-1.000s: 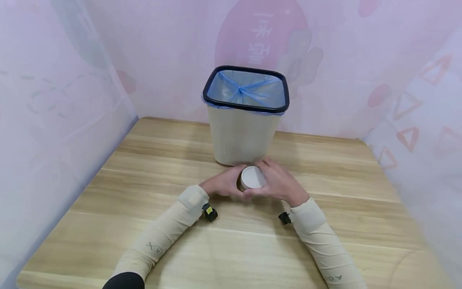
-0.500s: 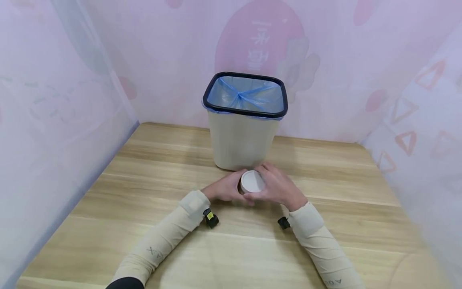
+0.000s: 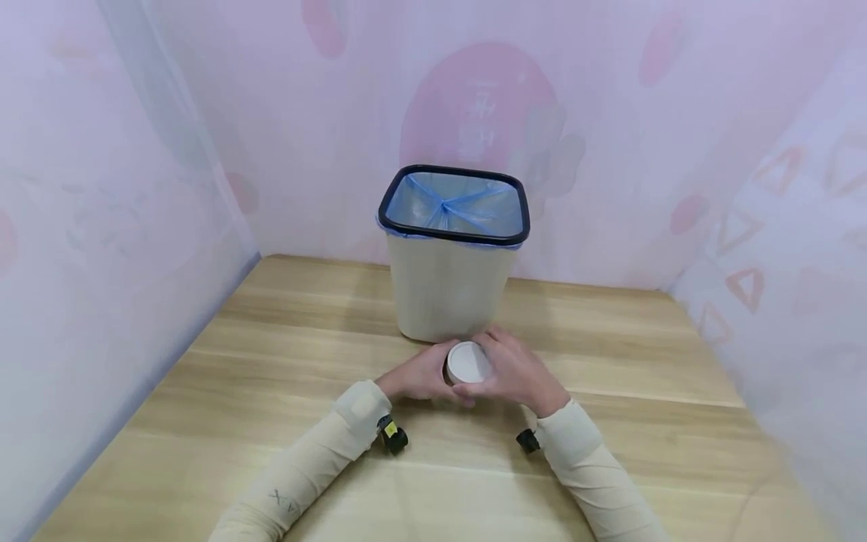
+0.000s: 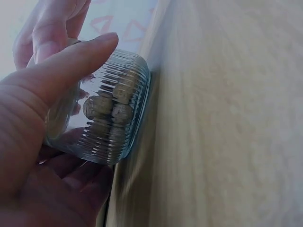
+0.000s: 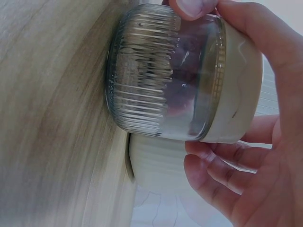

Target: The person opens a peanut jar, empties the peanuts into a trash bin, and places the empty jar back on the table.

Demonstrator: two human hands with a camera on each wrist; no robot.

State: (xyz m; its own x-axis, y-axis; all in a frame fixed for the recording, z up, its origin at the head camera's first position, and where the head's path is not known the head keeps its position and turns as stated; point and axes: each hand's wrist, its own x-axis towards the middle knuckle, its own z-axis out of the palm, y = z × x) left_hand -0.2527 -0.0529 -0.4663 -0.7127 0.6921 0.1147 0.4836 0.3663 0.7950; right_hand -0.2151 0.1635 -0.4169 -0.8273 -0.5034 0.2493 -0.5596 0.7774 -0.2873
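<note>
A ribbed clear glass jar [image 4: 120, 101] with a cream lid [image 3: 469, 363] stands upright on the wooden table. Several small, round, rough brownish balls [image 4: 98, 107] lie in its lower part. My left hand [image 3: 421, 374] grips the glass body from the left, its thumb along the near side and its fingers behind. From the right, my right hand [image 3: 516, 374] holds the jar at the lid, with the thumb in front and fingers on the far side. In the right wrist view the lid [image 5: 239, 80] sits on the jar's mouth.
Just behind the jar stands a cream waste bin [image 3: 450, 290] with a black rim and a blue bag lining [image 3: 443, 207]. Pale printed curtains [image 3: 325, 150] enclose the table [image 3: 609, 346] at the back and both sides.
The head view has tilted upward, so the bin, hands and jar appear lower in it. Both hands keep their hold on the jar in front of the bin.
</note>
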